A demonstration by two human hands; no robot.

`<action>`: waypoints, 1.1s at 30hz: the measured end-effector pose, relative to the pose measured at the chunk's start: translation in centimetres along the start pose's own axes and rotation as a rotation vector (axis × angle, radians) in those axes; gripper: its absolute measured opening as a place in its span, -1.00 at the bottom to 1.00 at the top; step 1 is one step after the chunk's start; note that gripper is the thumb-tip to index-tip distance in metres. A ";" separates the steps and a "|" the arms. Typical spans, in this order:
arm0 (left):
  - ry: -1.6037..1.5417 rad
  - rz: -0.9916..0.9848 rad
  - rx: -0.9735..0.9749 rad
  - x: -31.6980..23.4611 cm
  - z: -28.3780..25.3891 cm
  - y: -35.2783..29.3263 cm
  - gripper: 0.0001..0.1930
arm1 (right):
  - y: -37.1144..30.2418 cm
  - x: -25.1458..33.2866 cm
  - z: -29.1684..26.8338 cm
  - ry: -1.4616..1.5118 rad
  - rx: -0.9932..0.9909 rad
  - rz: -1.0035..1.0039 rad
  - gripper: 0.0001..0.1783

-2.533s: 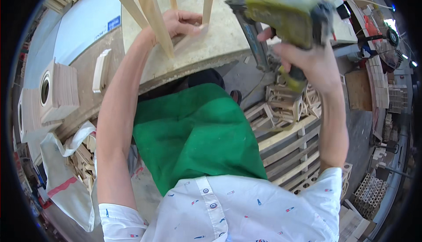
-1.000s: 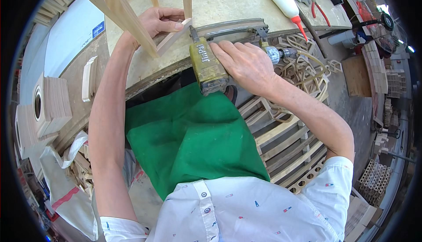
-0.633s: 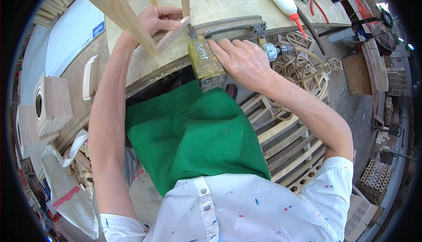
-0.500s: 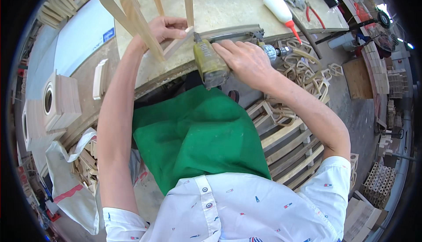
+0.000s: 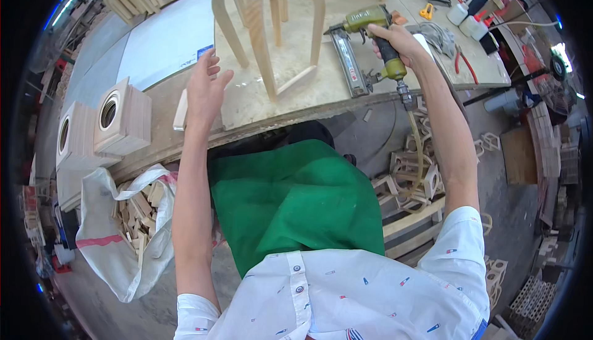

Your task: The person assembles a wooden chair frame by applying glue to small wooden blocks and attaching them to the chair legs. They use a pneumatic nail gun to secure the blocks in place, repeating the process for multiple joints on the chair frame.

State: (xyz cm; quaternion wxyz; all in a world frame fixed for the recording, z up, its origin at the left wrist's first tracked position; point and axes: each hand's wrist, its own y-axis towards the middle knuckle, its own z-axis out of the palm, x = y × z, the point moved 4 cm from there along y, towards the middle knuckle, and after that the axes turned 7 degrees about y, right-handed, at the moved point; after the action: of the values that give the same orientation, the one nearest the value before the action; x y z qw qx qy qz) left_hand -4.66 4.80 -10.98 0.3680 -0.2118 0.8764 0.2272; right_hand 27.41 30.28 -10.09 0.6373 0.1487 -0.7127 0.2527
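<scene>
Head view. The left hand is empty, its fingers spread, above the near left part of the workbench. It is nearest to a short wooden piece, partly hidden behind it; contact cannot be determined. The right hand is closed round the grip of an olive-green nail gun, raised over the bench, its nose directed left. Whether a finger bears on the trigger cannot be established.

The wooden frame stands on its legs between the hands, touched by neither; a crosspiece lies low between its near and right legs.

Hazards, in this inspector's judgement: the unsupported frame could shift or tip if struck by the gun. An inadvertent trigger press could discharge toward the frame. The air hose hangs beside the bench edge and could snag, jerking the tool. The left forearm could knock the short piece off the near edge.
</scene>
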 end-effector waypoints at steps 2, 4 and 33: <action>-0.062 -0.003 0.012 0.1 0.5 0.4 -0.38 | 1.2 -1.5 -0.2 0.054 -0.026 0.146 -0.60; -0.074 0.021 0.043 0.3 1.1 1.2 -0.41 | 1.8 -2.2 0.1 -0.018 -0.053 0.146 -0.59; 0.683 -0.012 -0.102 5.3 -7.3 -4.4 -0.67 | -6.8 -0.6 16.9 -0.267 -0.093 -0.566 -0.69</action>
State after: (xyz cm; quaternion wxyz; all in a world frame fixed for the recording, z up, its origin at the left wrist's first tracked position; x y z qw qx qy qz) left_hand -9.70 -3.93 -11.40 0.0435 -0.2990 0.9352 0.1848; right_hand 17.07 15.26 -10.57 0.5894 0.3435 -0.7311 0.0108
